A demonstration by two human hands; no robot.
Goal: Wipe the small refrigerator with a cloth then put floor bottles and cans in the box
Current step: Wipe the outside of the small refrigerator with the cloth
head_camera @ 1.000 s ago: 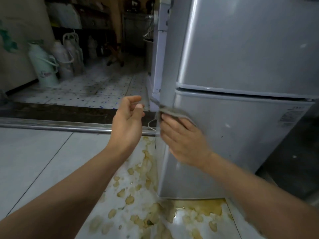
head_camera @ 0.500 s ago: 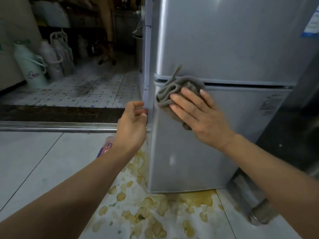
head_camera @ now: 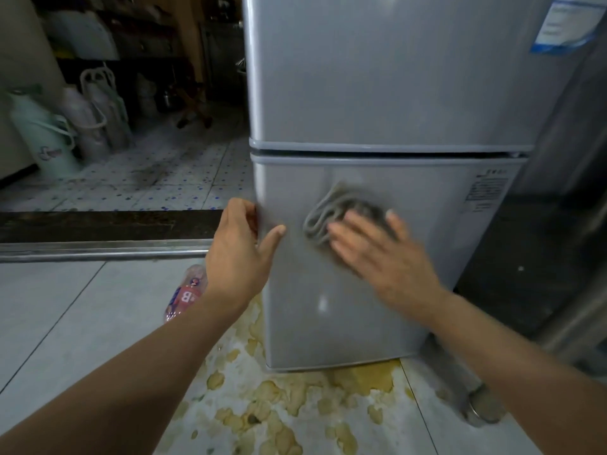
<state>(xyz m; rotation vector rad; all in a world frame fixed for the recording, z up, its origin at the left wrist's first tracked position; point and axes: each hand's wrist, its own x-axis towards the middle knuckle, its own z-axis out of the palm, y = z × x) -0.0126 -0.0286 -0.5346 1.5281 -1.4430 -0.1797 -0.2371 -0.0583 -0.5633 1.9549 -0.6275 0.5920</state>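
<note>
From the head camera I look down at a small silver-grey two-door refrigerator (head_camera: pixel 377 110) standing on pale floor tiles (head_camera: pixel 65 307). My right hand (head_camera: pixel 384 257) lies flat, fingers spread, pressing a crumpled grey cloth (head_camera: pixel 331 211) against the upper part of the lower door; the hand and cloth are blurred, and the cloth's folds stick out past my fingertips toward the upper left. It is a flat press rather than a closed grasp. My left hand (head_camera: pixel 239 247) grips the left edge of that same lower door, thumb laid on the front face and fingers curled around the side, just beside the cloth.

A clear plastic bottle with a pink and blue label (head_camera: pixel 185 293) lies on its side on the tiles, to the left of the refrigerator's base and partly hidden behind my left wrist. A yellowish blotchy stain (head_camera: pixel 295 399) spreads over the tiles in front of the refrigerator's bottom edge. A metal threshold strip (head_camera: pixel 98 251) crosses the floor on the left, and beyond it, on a speckled floor, stand a pale green thermos jug (head_camera: pixel 42 139) and similar white jugs (head_camera: pixel 95 119). A blue-edged sticker (head_camera: pixel 565 24) sits at the upper door's top right corner.
</note>
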